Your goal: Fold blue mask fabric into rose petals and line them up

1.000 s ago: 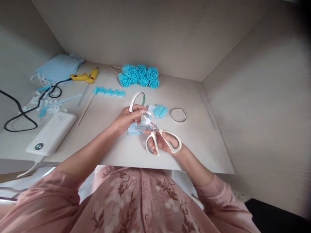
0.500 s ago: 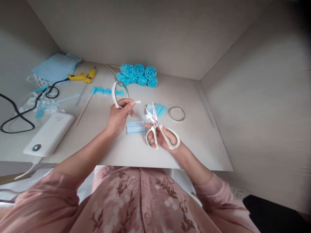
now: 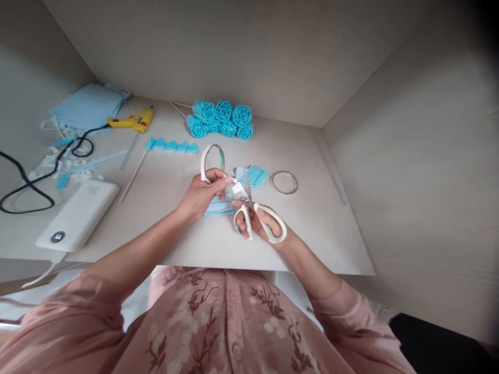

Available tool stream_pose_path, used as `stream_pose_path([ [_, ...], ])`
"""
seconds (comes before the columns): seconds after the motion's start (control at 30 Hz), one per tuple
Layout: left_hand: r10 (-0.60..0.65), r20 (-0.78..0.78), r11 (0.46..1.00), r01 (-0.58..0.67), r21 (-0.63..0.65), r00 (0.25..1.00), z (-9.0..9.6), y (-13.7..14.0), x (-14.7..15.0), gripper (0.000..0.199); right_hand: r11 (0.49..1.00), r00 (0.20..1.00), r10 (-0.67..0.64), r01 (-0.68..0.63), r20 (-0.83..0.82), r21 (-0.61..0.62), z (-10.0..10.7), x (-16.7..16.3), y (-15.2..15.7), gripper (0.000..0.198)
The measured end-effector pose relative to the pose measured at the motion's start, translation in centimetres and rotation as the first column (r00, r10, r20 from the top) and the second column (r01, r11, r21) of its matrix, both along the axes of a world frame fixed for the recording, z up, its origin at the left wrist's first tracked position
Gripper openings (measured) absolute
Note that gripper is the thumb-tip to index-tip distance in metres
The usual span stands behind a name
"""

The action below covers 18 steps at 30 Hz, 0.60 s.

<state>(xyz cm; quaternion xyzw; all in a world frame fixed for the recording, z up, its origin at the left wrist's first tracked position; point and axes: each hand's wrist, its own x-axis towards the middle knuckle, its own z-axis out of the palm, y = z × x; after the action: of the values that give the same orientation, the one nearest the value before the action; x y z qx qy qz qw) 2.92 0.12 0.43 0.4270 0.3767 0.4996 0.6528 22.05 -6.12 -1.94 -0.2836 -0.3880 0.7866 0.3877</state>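
My left hand (image 3: 206,192) grips a roll of white tape (image 3: 204,165), its ring standing up above the fingers. The thumb and finger pinch the tape's end beside the blades. In my right hand (image 3: 259,223) are scissors (image 3: 248,200) with cream handles, their blades spread and pointing away from me. A small white piece (image 3: 237,187) sits against the blade on the left. Beneath the hands lies a folded blue mask piece (image 3: 218,206), partly covered by my left hand. Behind the blades is another blue piece (image 3: 258,176).
A grey tape ring (image 3: 284,183) lies to the right. Blue fabric roses (image 3: 224,119) are at the back. At left are a yellow glue gun (image 3: 134,120), stacked masks (image 3: 88,106), a white power bank (image 3: 78,215), white scraps and a stick (image 3: 133,175) with a scalloped blue strip (image 3: 173,146).
My left hand has moved right with the tape roll, bringing the tape's end to the scissor blades. The scissors have stayed nearly in place, blades still apart.
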Motion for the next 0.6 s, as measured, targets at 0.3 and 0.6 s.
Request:
stream_pose_path([
  [0.3,-0.005,-0.022,1.0,0.005,0.003,1.0,-0.53,-0.02,0.07,0.034,1.0,1.0,-0.001,0.001,-0.004,0.007,-0.31,-0.24,-0.01,0.054],
  [0.6,-0.001,-0.046,1.0,0.001,0.003,0.999,-0.63,-0.09,0.14,0.035,1.0,1.0,0.015,-0.015,0.003,0.007,-0.62,-0.39,-0.03,0.056],
])
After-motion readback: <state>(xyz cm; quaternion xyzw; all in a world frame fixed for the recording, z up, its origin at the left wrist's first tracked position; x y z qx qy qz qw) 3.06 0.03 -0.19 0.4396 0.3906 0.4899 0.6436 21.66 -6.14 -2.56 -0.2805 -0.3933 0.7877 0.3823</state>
